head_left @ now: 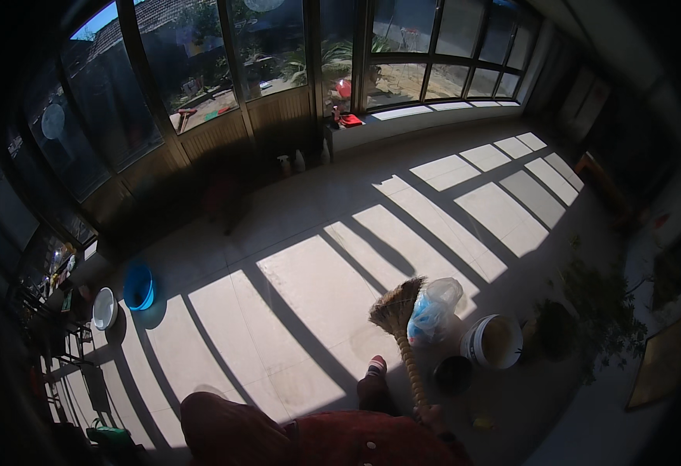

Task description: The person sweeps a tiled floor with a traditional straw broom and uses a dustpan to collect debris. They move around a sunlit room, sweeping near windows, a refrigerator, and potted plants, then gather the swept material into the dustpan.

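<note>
A straw broom (pixel 397 309) with a bound, ribbed handle reaches away from me over the tiled floor. My right hand (pixel 431 418), in shade at the lower edge, is closed around the near end of its handle. The bristle head fans out beside a clear plastic bag (pixel 434 309) with blue and white contents; whether they touch, I cannot tell. My left arm shows only as a dark red sleeve (pixel 228 429) at lower left, and no left hand can be seen. One foot in a striped sock or shoe (pixel 376 366) stands left of the handle.
Right of the bag stand a white bucket (pixel 474 342), a dark round pot (pixel 453 374) and a potted plant (pixel 589 303). A blue tub (pixel 139 287) and white basin (pixel 104 308) sit at left. Spray bottles (pixel 299 161) stand by the far windowed wall. Sunlight stripes the floor (pixel 309 279).
</note>
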### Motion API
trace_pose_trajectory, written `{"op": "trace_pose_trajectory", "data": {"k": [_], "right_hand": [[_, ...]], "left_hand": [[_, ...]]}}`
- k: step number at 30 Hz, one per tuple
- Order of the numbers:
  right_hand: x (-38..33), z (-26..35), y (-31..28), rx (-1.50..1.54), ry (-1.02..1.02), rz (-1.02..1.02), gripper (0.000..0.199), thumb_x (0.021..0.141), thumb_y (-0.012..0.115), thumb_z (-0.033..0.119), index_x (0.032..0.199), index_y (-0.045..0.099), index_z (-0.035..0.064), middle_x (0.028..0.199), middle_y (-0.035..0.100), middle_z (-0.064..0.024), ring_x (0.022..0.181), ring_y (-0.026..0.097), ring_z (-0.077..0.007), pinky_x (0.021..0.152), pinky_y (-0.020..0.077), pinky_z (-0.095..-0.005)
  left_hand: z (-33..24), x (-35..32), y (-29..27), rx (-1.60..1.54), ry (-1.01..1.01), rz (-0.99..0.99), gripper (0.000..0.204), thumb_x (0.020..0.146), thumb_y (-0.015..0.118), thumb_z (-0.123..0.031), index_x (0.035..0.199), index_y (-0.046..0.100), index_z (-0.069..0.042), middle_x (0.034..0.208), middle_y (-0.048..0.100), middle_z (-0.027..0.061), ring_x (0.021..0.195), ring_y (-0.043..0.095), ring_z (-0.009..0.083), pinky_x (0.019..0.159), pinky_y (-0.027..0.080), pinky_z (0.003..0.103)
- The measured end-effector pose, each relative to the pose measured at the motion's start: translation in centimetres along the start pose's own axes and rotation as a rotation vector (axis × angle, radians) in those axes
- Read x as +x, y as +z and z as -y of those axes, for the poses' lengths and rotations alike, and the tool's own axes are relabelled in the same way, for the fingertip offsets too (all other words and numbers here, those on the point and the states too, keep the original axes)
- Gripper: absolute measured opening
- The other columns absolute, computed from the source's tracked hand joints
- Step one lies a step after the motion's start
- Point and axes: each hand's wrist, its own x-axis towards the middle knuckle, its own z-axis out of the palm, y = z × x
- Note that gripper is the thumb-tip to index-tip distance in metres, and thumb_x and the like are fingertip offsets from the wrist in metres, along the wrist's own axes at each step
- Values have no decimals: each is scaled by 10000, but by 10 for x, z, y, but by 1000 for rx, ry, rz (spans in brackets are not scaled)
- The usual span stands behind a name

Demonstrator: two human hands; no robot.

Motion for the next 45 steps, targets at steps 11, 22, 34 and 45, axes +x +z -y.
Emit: {"op": "trace_pose_trajectory", "data": {"k": [11, 22, 34, 45], "right_hand": [[231, 124, -101, 349, 63, 330, 222, 852, 601, 295, 772, 652, 93, 522, 528, 5, 408, 484, -119, 361, 352, -305], [404, 109, -105, 165, -24, 48, 253, 767, 692, 269, 792, 654, 20, 637, 621, -122, 576, 609, -229, 519, 467, -386], [562, 253, -212, -26, 360, -71, 410, 808, 583, 383, 881, 663, -12, 883, 674, -209, 877, 646, -375, 748, 514, -450], [757, 205, -232, -307, 18, 175, 273, 842, 565, 312, 834, 690, 69, 806, 692, -162, 750, 686, -310, 647, 524, -456]], "left_hand": [[146, -42, -197, 137, -389, -925, 403, 886, 598, -388, 808, 597, 7, 718, 572, 127, 643, 578, 239, 594, 489, 360], [346, -408, -279, -394, -790, -2305, 241, 916, 510, -272, 1055, 538, -78, 1075, 595, 79, 1010, 581, 226, 863, 472, 406], [520, -318, -572, -2, -1642, -1457, 195, 902, 521, -216, 939, 551, -26, 799, 619, 86, 694, 660, 224, 529, 530, 370], [659, -131, -688, -26, -1818, -1114, 213, 889, 546, -168, 943, 577, 36, 800, 656, 148, 700, 683, 271, 541, 558, 397]]}}
